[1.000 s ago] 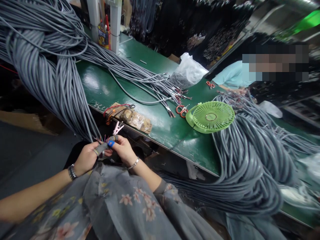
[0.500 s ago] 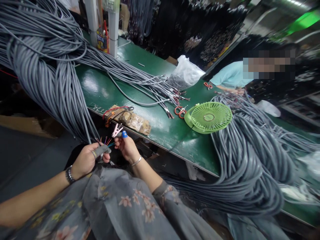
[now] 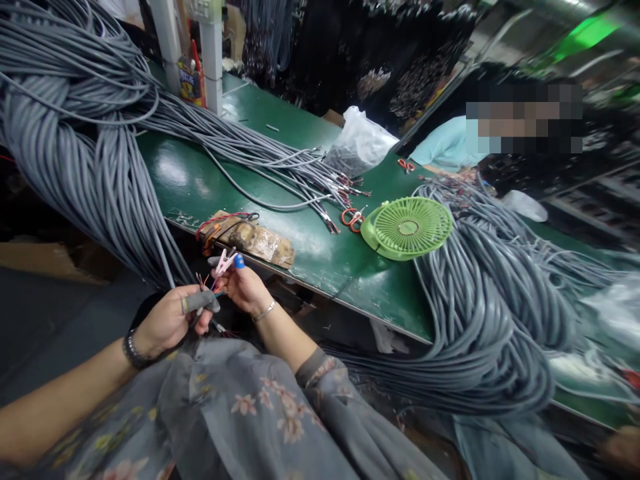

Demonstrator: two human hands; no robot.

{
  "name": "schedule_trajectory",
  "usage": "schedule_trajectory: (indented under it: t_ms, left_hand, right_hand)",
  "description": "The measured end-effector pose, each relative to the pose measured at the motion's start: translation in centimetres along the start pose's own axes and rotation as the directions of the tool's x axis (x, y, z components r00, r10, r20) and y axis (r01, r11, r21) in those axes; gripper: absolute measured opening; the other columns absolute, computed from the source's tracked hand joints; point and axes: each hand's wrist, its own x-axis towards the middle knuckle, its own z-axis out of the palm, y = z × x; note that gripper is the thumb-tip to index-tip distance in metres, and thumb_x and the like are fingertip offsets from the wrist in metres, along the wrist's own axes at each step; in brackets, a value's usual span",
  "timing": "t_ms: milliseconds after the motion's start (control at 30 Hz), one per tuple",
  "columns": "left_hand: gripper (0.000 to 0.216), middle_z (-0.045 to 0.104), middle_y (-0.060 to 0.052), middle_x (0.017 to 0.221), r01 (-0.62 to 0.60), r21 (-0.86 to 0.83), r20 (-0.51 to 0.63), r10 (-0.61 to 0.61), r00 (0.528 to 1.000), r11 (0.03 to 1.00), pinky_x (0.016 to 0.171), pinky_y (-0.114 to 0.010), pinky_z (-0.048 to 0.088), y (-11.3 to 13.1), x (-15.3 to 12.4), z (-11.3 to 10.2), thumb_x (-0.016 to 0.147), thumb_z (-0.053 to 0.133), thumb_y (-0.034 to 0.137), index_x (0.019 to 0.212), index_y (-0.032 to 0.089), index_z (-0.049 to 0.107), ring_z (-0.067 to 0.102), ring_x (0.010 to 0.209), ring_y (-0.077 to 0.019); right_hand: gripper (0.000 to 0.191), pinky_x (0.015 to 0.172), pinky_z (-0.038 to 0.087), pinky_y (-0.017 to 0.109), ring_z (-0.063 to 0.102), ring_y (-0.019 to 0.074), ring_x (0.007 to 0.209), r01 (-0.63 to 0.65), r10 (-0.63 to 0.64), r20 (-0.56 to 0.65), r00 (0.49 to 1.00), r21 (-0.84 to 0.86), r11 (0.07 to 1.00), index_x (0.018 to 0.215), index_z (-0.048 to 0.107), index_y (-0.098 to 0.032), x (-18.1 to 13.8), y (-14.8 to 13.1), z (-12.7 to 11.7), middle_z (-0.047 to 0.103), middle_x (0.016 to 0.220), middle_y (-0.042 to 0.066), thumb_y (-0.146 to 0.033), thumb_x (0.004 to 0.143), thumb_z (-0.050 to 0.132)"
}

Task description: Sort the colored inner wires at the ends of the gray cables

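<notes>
Left hand (image 3: 167, 323) is clamped on the cable end (image 3: 200, 301), held off the surface (image 3: 310, 250) just below its near edge, over the lap. Coloured cores (image 3: 206, 283) fan out of the grey jacket between the two hands. Right hand (image 3: 246, 288) pinches a pink clip (image 3: 223, 261), tip pointing up and just beside the cores; can't tell if they touch. Blue finger cap (image 3: 239, 262) sits on one right fingertip. Hands are close together, contact unclear.

Left cable bundle (image 3: 95, 167) drapes over the surface's left end and hangs past the near edge down to the hands. Taped brown block (image 3: 253, 238) lies at the near edge, just above the clip. Red scissors (image 3: 351, 217) and green fan (image 3: 407, 228) are mid-surface, side by side. Right cable bundle (image 3: 490, 320) spills over the near edge beside the fan. Plastic bag (image 3: 357, 143) is at the far edge. A co-worker's light blue sleeve (image 3: 445, 148) shows beyond it.
</notes>
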Motion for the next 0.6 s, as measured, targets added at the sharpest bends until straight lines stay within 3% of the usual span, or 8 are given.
schedule_trajectory:
  t_ms: [100, 333, 600]
  left_hand:
    - [0.036, 0.056, 0.002, 0.041, 0.005, -0.039, 0.015, -0.005, 1.000, 0.999, 0.041, -0.025, 0.039, 0.3, 0.4, 0.1, 0.056, 0.088, 0.047, 0.058, 0.019, 0.066, 0.046, 0.035, -0.0103]
    - [0.039, 0.055, 0.003, 0.040, 0.037, -0.098, 0.006, -0.037, 0.999, 0.995, 0.039, -0.024, 0.038, 0.5, 1.3, 0.3, 0.050, 0.091, 0.048, 0.057, 0.018, 0.067, 0.045, 0.034, -0.0092]
    - [0.039, 0.056, 0.002, 0.039, 0.051, -0.111, 0.000, -0.052, 0.999, 0.992, 0.039, -0.024, 0.039, 0.4, 1.2, 0.4, 0.049, 0.091, 0.048, 0.055, 0.018, 0.067, 0.046, 0.033, -0.0096]
  right_hand:
    - [0.059, 0.061, 0.051, 0.025, 0.054, 0.0121, 0.060, 0.066, -0.065, -0.042, 0.997, 0.019, 0.998, 0.089, 0.071, -0.017, 0.4, -0.1, 0.5, 0.065, 0.073, 0.003, -0.074, 0.089, 0.056]
    - [0.046, 0.061, 0.050, 0.026, 0.057, 0.0141, 0.064, 0.076, -0.063, -0.089, 0.994, 0.149, 0.986, 0.086, 0.071, -0.019, 0.3, -0.4, 1.4, 0.065, 0.073, 0.001, -0.065, 0.086, 0.069]
    - [0.044, 0.063, 0.052, 0.028, 0.056, 0.0152, 0.065, 0.115, -0.103, -0.120, 0.987, 0.097, 0.989, 0.080, 0.068, -0.020, 0.7, 0.0, 1.2, 0.063, 0.070, 0.001, -0.063, 0.085, 0.071]
